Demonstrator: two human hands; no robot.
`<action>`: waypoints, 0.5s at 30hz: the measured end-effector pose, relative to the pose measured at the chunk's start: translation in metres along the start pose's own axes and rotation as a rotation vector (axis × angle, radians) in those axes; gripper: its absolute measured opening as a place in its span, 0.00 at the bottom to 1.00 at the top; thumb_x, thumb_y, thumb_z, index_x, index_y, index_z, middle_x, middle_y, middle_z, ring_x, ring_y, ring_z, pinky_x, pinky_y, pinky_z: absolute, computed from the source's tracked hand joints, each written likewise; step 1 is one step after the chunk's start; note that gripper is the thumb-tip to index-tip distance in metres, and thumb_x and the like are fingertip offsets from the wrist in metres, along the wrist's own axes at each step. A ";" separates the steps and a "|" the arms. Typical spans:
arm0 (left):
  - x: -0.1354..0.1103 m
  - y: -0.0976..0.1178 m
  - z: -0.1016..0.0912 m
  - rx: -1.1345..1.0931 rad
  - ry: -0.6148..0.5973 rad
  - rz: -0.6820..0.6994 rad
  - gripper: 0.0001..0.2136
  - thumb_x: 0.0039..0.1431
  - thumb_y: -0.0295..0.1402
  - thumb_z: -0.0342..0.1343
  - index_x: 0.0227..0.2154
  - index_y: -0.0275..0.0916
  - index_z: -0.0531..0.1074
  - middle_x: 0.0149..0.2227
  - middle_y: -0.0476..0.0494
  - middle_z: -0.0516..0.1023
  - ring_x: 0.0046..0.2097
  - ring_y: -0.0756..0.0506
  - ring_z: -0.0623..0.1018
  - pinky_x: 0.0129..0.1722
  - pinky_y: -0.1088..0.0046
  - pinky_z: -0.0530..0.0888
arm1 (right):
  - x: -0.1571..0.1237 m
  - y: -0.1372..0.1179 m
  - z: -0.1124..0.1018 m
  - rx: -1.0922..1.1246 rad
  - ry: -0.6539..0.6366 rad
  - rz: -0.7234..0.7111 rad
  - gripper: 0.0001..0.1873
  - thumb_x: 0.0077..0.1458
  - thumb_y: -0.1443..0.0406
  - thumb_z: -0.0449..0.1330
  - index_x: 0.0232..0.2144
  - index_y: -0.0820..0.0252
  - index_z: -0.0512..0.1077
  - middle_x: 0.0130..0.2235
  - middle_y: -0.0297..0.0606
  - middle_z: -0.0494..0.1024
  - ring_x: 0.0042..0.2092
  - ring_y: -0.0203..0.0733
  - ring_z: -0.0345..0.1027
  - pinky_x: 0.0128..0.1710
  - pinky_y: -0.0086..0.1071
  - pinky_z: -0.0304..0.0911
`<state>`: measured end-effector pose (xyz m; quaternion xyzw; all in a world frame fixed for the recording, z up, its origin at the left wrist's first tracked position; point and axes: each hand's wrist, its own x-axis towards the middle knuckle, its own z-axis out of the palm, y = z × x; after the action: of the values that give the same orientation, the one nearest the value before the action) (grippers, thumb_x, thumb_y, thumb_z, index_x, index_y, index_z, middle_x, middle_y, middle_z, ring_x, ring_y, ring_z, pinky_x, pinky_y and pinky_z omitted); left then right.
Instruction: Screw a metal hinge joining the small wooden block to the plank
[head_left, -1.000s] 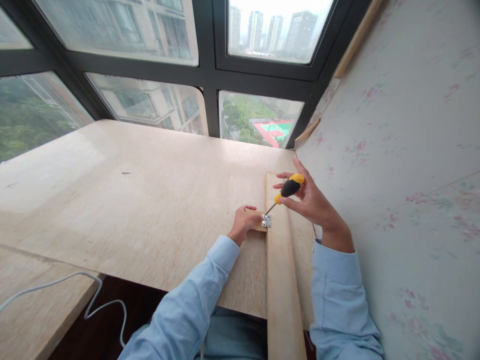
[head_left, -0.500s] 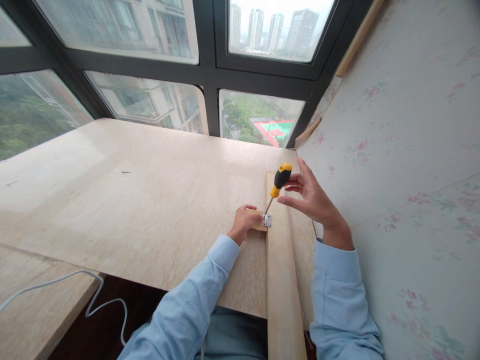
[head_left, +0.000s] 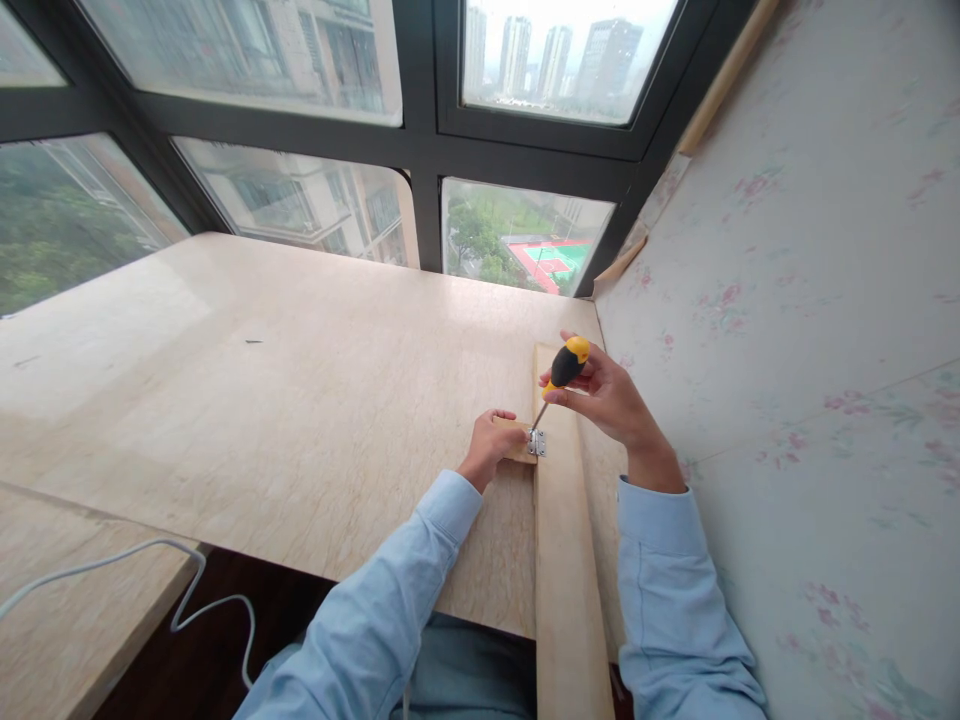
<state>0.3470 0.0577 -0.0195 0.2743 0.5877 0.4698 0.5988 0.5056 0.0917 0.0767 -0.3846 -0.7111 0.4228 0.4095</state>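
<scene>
A screwdriver [head_left: 568, 366] with a black and yellow handle leans to the right, its tip down at a small metal hinge [head_left: 537, 442]. My right hand [head_left: 600, 395] is closed around the lower part of its handle, thumb below. The hinge bridges a short wooden block [head_left: 517, 455] and a long wooden board [head_left: 564, 540]. My left hand [head_left: 493, 445] grips the short block, with the thumb on top by the hinge's left leaf. The screw under the tip is too small to make out.
The board lies on a marble-patterned tabletop [head_left: 337, 400] and runs past its front edge towards me. A papered wall [head_left: 787, 400] stands close on the right. A small dark sliver [head_left: 253, 341] lies to the left. A white cable [head_left: 150, 545] hangs at the lower left.
My right hand has moved left and closed on the screwdriver handle, from fingers spread beside it. The handle tilts slightly more to the right. My left hand stays on the block.
</scene>
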 end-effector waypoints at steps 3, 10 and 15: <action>0.000 0.000 0.000 0.001 -0.001 -0.005 0.21 0.33 0.19 0.66 0.35 0.34 0.70 0.27 0.45 0.75 0.26 0.48 0.73 0.25 0.75 0.68 | 0.002 0.005 -0.002 -0.213 0.158 0.014 0.51 0.38 0.51 0.74 0.63 0.50 0.60 0.37 0.35 0.76 0.42 0.49 0.74 0.52 0.51 0.69; 0.002 -0.002 -0.001 -0.019 -0.027 0.006 0.21 0.35 0.19 0.66 0.36 0.34 0.69 0.29 0.44 0.75 0.27 0.48 0.74 0.25 0.75 0.68 | -0.001 0.005 -0.001 0.005 0.022 -0.101 0.50 0.53 0.53 0.66 0.68 0.41 0.41 0.54 0.39 0.71 0.58 0.46 0.66 0.60 0.49 0.61; 0.001 -0.001 0.000 -0.035 -0.022 -0.001 0.22 0.34 0.19 0.66 0.36 0.34 0.69 0.28 0.44 0.75 0.27 0.48 0.74 0.26 0.74 0.69 | -0.008 -0.008 -0.006 0.118 -0.087 -0.077 0.47 0.57 0.56 0.63 0.68 0.35 0.39 0.60 0.39 0.67 0.60 0.46 0.66 0.61 0.52 0.61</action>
<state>0.3468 0.0580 -0.0210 0.2687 0.5730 0.4764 0.6104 0.5124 0.0837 0.0836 -0.3132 -0.7164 0.4643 0.4161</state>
